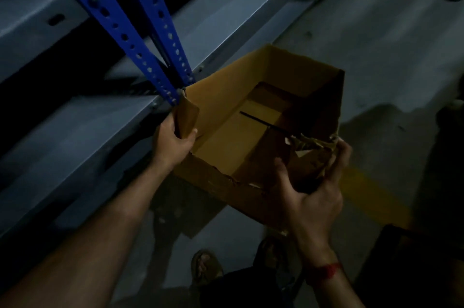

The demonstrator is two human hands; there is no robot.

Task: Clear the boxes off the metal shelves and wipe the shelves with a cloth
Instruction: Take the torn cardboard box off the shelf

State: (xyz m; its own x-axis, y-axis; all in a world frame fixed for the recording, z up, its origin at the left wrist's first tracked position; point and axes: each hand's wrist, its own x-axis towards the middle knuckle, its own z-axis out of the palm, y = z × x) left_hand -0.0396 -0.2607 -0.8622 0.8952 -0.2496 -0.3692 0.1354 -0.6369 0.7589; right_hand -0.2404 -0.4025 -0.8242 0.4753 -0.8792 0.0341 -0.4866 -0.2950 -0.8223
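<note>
Cardboard, brown and open at the top: the cardboard box (226,132) sits between two bare hands, just in front of the grey metal shelves (75,137) and above the grey floor (376,56). Its underside is hidden, so I cannot tell whether anything supports it besides the hands. Nothing loose shows inside, only the folded bottom panels with a dark slit between them.

At the box's near-left corner, the left hand (173,143) grips a small flap (188,117), with the fingers (168,123) curled behind it and the thumb pressed on its front. That flap touches, or nearly touches, the foot of the blue perforated uprights (113,11), which run diagonally up to the top left.

The right hand (313,189) grasps the near-right corner (313,143), where the card is torn and crumpled (the near rim is ragged too). Its thumb lies on the inner side of the wall, and its fingers (344,157) wrap round the outside of the torn edge. A red thread (326,270) circles that wrist.

On the floor, a yellow stripe (371,192) runs out from under the box's right side. Below the box, sandalled feet (206,265) stand on the floor. The light is dim, and the lower right corner is too dark to read.
</note>
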